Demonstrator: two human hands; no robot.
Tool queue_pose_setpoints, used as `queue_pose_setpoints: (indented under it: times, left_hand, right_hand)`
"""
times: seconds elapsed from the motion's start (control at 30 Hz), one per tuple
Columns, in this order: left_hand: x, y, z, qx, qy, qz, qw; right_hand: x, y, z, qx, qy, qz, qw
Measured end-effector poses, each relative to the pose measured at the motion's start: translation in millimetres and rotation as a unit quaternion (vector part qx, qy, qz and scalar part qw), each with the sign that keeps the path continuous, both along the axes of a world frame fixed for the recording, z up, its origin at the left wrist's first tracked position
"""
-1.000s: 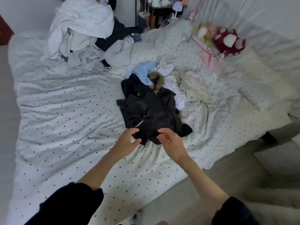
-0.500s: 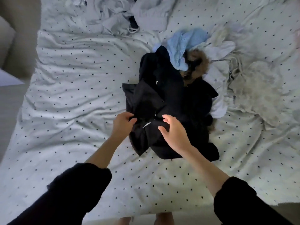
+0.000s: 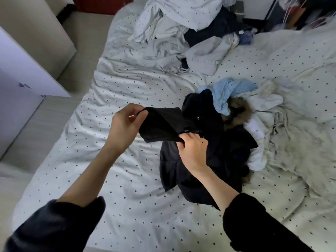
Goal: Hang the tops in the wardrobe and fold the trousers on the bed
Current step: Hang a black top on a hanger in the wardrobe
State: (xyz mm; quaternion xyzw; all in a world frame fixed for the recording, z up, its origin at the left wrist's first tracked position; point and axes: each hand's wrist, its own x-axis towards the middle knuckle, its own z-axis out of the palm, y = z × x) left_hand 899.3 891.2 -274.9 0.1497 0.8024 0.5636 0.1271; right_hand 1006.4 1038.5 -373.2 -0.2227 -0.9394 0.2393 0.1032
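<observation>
A black garment point(image 3: 203, 146) lies bunched in the middle of the bed point(image 3: 127, 206), which has a white dotted cover. My left hand point(image 3: 125, 126) pinches one raised edge of it, lifted above the cover. My right hand point(image 3: 193, 151) grips the same edge a little to the right, over the dark heap. The stretch of cloth between the two hands is pulled taut. Whether the garment is a top or trousers I cannot tell.
Behind the black garment lie a light blue top point(image 3: 229, 93), a fur-trimmed piece point(image 3: 238, 110) and white clothes point(image 3: 263, 113). A heap of pale and dark clothes point(image 3: 190, 39) fills the far end of the bed. A white cabinet point(image 3: 21, 84) stands at the left.
Both hands have taken hold of the black garment's edge and lifted it, the left hand moving out to the left. The view has swung left, so the cabinet shows.
</observation>
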Motion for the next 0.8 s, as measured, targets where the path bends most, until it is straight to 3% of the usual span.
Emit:
queue_pose_setpoints:
  times: [0.23,0.33,0.43,0.53,0.67,0.8]
  left_hand:
    - [-20.3,-40.7,39.4,0.063,-0.012,0.088,0.994]
    - [-29.8,-49.4,69.9,0.074,0.005,0.053,0.996]
    - [-26.5,-59.3,97.9,-0.023,0.065,-0.047,0.997]
    - [-15.9,-70.2,116.2,-0.115,0.148,-0.130,0.974]
    - [-16.3,-99.4,148.6,-0.153,0.277,-0.038,0.948]
    - [-20.8,-145.5,188.7,-0.132,0.334,-0.044,0.932]
  right_hand:
    - [-17.0,3.1,101.1,-0.049,0.142,0.048,0.988]
    - [-22.9,-6.2,149.6,-0.057,0.160,0.073,0.983]
    - [-27.5,-21.8,191.5,-0.064,0.175,0.098,0.977]
    - [-37.5,-45.9,230.5,-0.087,0.180,0.120,0.973]
    - [-49.1,-70.7,269.3,-0.118,0.167,0.154,0.967]
    - [-58.6,-95.8,292.8,-0.172,0.154,0.200,0.952]
